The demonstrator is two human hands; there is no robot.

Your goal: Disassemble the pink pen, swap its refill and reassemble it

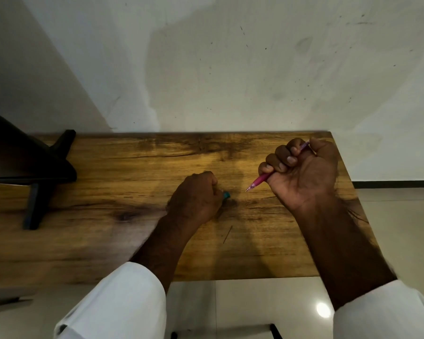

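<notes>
Above the wooden table (108, 192) the right hand (304, 172) fists the seemingly whole pink pen (260, 181), tip down – the left hand (196, 196), curled on a teal piece (226, 195), likely must come twist it apart.

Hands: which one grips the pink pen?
The right hand, fist curled round the pink pen, tip sticking out below; the left hand rests on the table holding a teal piece.
</notes>
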